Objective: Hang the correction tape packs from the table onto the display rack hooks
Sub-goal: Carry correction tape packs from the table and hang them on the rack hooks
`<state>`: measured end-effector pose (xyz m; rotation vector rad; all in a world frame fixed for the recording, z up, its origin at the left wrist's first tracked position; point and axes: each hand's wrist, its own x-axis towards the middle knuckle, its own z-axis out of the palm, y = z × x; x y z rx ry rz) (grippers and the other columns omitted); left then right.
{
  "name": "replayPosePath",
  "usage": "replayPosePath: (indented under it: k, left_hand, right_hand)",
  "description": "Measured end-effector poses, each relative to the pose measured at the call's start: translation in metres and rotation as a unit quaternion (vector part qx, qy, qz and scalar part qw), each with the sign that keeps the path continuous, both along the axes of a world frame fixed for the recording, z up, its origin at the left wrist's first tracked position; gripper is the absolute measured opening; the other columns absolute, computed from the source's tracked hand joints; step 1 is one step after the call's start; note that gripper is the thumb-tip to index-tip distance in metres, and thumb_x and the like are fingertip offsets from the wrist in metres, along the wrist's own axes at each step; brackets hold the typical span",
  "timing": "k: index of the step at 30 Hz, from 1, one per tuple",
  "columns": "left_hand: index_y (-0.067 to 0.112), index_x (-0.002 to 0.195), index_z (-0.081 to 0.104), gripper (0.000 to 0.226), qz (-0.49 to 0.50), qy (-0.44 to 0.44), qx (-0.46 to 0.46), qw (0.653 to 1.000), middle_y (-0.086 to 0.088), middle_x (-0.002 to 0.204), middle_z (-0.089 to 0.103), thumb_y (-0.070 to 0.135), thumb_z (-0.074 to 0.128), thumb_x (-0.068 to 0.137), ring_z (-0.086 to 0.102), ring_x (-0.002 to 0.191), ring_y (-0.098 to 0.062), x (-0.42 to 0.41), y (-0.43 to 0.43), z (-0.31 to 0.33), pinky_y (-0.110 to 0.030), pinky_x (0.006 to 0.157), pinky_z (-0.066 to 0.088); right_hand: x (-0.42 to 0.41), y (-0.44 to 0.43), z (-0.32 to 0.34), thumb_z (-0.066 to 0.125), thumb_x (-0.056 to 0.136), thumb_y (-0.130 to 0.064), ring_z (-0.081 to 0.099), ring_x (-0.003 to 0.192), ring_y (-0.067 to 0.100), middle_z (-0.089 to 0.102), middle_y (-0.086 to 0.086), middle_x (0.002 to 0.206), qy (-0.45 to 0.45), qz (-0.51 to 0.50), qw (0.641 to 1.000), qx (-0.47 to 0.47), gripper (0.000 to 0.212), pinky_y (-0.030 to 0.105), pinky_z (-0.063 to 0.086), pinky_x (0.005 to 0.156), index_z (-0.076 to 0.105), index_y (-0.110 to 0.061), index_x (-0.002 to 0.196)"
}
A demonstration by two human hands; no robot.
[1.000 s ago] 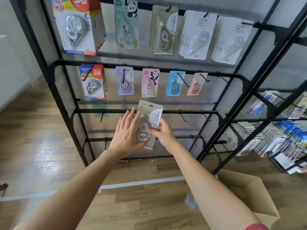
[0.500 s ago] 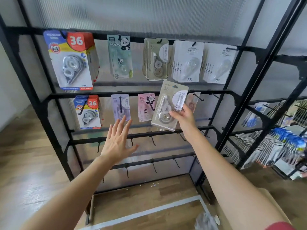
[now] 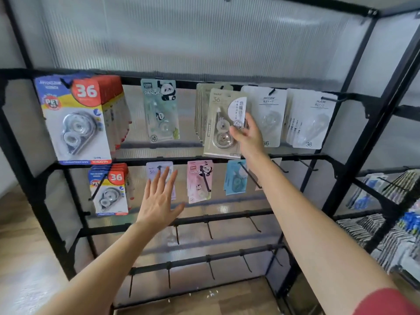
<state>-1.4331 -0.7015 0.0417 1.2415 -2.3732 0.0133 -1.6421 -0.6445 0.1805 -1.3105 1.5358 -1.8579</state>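
1. Raised since half a second back: the beige card blister pack of correction tape (image 3: 223, 126), up from in front of the middle tier to the top row, now overlapping the stack of matching beige packs (image 3: 201, 110) already hung there.
2. Held upright, face toward the camera, top edge close under the top bar. Cannot tell whether the hang-hole is over the hook yet, with the hook tip lost against the card.
3. Pinched at its right edge by the right hand (image 3: 247, 135), thumb on the front beside the clear blister and fingers (image 3: 250, 119) behind. Probably gripped low and to one side to leave the hang-hole free for threading.
4. Kept empty below and to the left: the left hand (image 3: 159, 201), its fingers (image 3: 163, 180) straight and spread, palm toward the rack, in front of a pale lilac pack (image 3: 154, 171). No contact visible; likely held ready to steady the stack.
5. Sensible choice of hook, judging by the design: like hung with like. Flanked by a mint-green panda pack (image 3: 161, 114) and white packs marked 36 (image 3: 270, 114).
6. Around all this, the black metal display rack (image 3: 18, 72), with bare black hooks (image 3: 209, 230) on the two lower bars. No bench in view.
7. Next, by judgement: fine alignment of hole and hook tip, then a push back along the hook.
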Motion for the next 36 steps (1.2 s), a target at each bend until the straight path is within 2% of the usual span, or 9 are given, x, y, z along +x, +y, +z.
replayPosePath:
  k: [4,8,10,14,19,22,25,31,36]
  left_hand:
    - [0.027,0.139,-0.026,0.076,0.039,-0.035,-0.034,0.998,-0.004,0.16,-0.015,0.059,0.027,0.095,-0.011,0.148,-0.023,-0.016,-0.019,0.004,-0.039,0.116,-0.014]
    - [0.015,0.147,0.03,0.074,0.043,-0.005,-0.092,0.995,-0.013,0.148,0.041,0.055,0.033,0.085,0.041,0.134,-0.033,-0.023,-0.027,0.0,-0.041,0.114,0.006]
    - [0.012,0.143,0.035,0.071,0.059,0.007,-0.094,0.994,-0.013,0.143,0.048,0.052,0.035,0.084,0.047,0.13,-0.033,-0.024,-0.028,-0.004,-0.041,0.113,0.008]
    - [0.013,0.142,0.033,0.07,0.072,0.0,-0.117,0.991,-0.014,0.143,0.047,0.051,0.034,0.083,0.046,0.13,-0.035,-0.019,-0.03,-0.013,-0.046,0.111,0.014]
    - [0.014,0.143,0.033,0.071,0.084,-0.01,-0.109,0.99,-0.013,0.145,0.045,0.052,0.034,0.084,0.044,0.132,-0.034,-0.019,-0.032,-0.016,-0.042,0.114,0.007]
    - [0.015,0.144,0.032,0.072,0.087,-0.019,-0.109,0.99,-0.011,0.148,0.042,0.053,0.036,0.083,0.042,0.134,-0.033,-0.018,-0.033,-0.019,-0.044,0.115,0.006]
    - [0.014,0.145,0.033,0.073,0.094,-0.019,-0.101,0.99,-0.011,0.149,0.041,0.054,0.034,0.083,0.041,0.135,-0.033,-0.018,-0.033,-0.022,-0.051,0.114,0.013]
    - [0.016,0.149,0.027,0.075,0.093,0.002,-0.083,0.992,-0.009,0.154,0.031,0.051,0.043,0.085,0.026,0.142,-0.032,-0.017,-0.027,-0.026,-0.058,0.115,0.015]
    - [0.026,0.151,0.01,0.084,0.068,0.024,-0.096,0.993,-0.013,0.159,0.013,0.044,0.053,0.081,0.008,0.146,-0.033,-0.011,0.0,-0.038,-0.052,0.116,0.003]
  right_hand:
    - [-0.016,-0.021,0.005,0.057,0.093,-0.003,0.06,0.103,0.01,0.059,0.008,0.129,-0.005,0.019,1.0,-0.02,0.055,0.021,0.053,0.084,0.037,-0.015,0.143]
    - [-0.026,-0.034,-0.001,0.058,0.091,-0.002,0.062,0.103,0.012,0.059,0.011,0.128,-0.009,0.047,0.999,-0.022,0.058,0.029,0.052,0.093,0.036,-0.012,0.143]
    - [-0.031,-0.043,-0.006,0.058,0.091,0.0,0.061,0.107,0.015,0.057,0.014,0.132,-0.005,0.052,0.998,-0.026,0.059,0.021,0.052,0.087,0.035,-0.01,0.144]
    - [-0.033,-0.057,-0.005,0.059,0.09,0.002,0.063,0.1,0.012,0.06,0.007,0.124,-0.003,0.067,0.997,-0.034,0.044,0.018,0.051,0.08,0.047,-0.015,0.128]
    - [-0.034,-0.07,-0.019,0.063,0.091,-0.01,0.062,0.109,0.017,0.062,0.005,0.123,0.003,0.032,0.999,-0.017,0.039,0.038,0.051,0.096,0.05,-0.016,0.127]
    - [-0.035,-0.07,-0.023,0.065,0.09,-0.01,0.061,0.084,-0.01,0.063,-0.007,0.1,0.037,-0.011,0.999,-0.033,0.035,0.011,0.05,0.078,0.052,-0.01,0.122]
    - [-0.035,-0.067,-0.027,0.072,0.084,-0.019,0.055,0.075,-0.003,0.056,-0.012,0.085,0.107,-0.061,0.992,-0.017,0.051,0.007,0.042,0.067,0.05,-0.007,0.129]
    - [-0.038,-0.053,-0.058,0.071,0.085,-0.016,0.048,0.123,0.023,0.047,0.01,0.137,0.214,-0.099,0.972,-0.01,0.068,0.032,0.043,0.097,0.036,-0.008,0.143]
    - [-0.033,-0.031,-0.092,0.067,0.088,-0.02,0.035,0.136,0.031,0.038,0.018,0.147,0.35,-0.094,0.932,0.026,0.074,0.046,0.034,0.109,0.027,-0.006,0.149]
